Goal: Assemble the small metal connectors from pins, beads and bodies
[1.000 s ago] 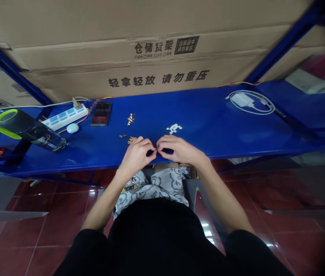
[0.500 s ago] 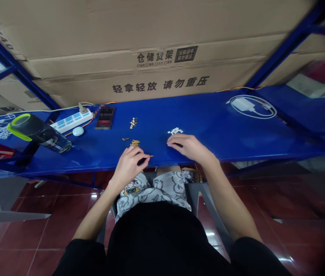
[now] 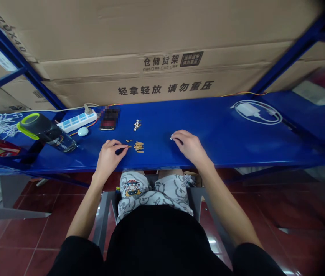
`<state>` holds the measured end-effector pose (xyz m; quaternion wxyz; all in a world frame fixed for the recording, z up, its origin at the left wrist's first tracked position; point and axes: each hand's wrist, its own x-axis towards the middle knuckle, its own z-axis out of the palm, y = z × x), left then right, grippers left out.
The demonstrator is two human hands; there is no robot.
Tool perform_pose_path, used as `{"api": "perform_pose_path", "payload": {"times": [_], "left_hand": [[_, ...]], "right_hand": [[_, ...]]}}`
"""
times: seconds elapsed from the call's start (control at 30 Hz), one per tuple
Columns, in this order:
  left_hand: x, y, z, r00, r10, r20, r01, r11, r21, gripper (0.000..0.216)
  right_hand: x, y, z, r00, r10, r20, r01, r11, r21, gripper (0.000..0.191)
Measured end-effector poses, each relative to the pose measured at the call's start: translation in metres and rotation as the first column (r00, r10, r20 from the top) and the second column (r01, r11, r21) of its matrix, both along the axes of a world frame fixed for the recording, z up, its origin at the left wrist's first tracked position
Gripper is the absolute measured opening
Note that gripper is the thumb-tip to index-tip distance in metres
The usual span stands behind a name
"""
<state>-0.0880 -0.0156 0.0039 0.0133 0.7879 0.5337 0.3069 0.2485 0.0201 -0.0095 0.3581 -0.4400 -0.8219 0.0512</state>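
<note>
My left hand (image 3: 109, 156) is closed in a pinch on a small brass-coloured pin (image 3: 129, 146), its tip pointing right. Close beside that tip lies a small pile of brass-coloured pins (image 3: 139, 147), with a loose pin (image 3: 129, 140) just behind. My right hand (image 3: 189, 147) pinches a tiny white piece (image 3: 171, 137) between thumb and fingertips, slightly above the blue shelf top. The pile of white pieces seen earlier is hidden behind this hand. Farther back sits a cluster of brass pins with white ends (image 3: 137, 125).
On the left of the blue shelf (image 3: 156, 115) are a dark bottle (image 3: 55, 138), a power strip (image 3: 77, 120), a white round object (image 3: 83, 131) and a phone (image 3: 109, 119). A white charger with coiled cable (image 3: 250, 110) lies at right. Cardboard (image 3: 93, 57) stands behind.
My left hand has moved left with its pin, from in front of the brass pile to its left side. My right hand has shifted slightly over the white pile, and a white piece now shows at its fingertips.
</note>
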Motion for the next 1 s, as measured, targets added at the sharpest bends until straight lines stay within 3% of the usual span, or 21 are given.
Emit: {"api": "perform_pose_path", "payload": {"times": [0.1, 0.23, 0.43, 0.53, 0.77, 1.0], "left_hand": [[0.003, 0.011, -0.002, 1.000, 0.019, -0.020, -0.018, 0.999, 0.033, 0.015], [0.005, 0.019, -0.003, 1.000, 0.022, -0.018, -0.021, 0.997, 0.071, 0.016], [0.008, 0.026, -0.003, 0.998, 0.032, -0.053, -0.027, 0.996, 0.080, 0.018], [0.009, 0.028, -0.003, 0.999, 0.028, -0.044, -0.024, 0.996, 0.087, 0.018], [0.009, 0.029, -0.004, 0.999, 0.035, -0.032, -0.032, 0.996, 0.088, 0.015], [0.009, 0.028, -0.004, 1.000, 0.002, 0.013, -0.003, 0.997, 0.078, 0.016]], "right_hand": [[-0.008, 0.004, 0.006, 1.000, -0.015, 0.027, 0.014, 0.999, 0.028, 0.029], [-0.037, 0.027, 0.017, 0.992, 0.071, 0.109, -0.075, 0.997, 0.033, 0.029], [-0.097, 0.072, 0.027, 0.928, 0.165, 0.335, -0.149, 0.986, -0.074, 0.035], [-0.114, 0.081, 0.024, 0.917, 0.165, 0.363, -0.141, 0.986, -0.092, 0.034], [-0.120, 0.085, 0.010, 0.933, 0.140, 0.332, -0.128, 0.990, -0.059, 0.028], [-0.123, 0.083, 0.009, 0.943, 0.145, 0.301, -0.121, 0.988, -0.096, 0.026]]}}
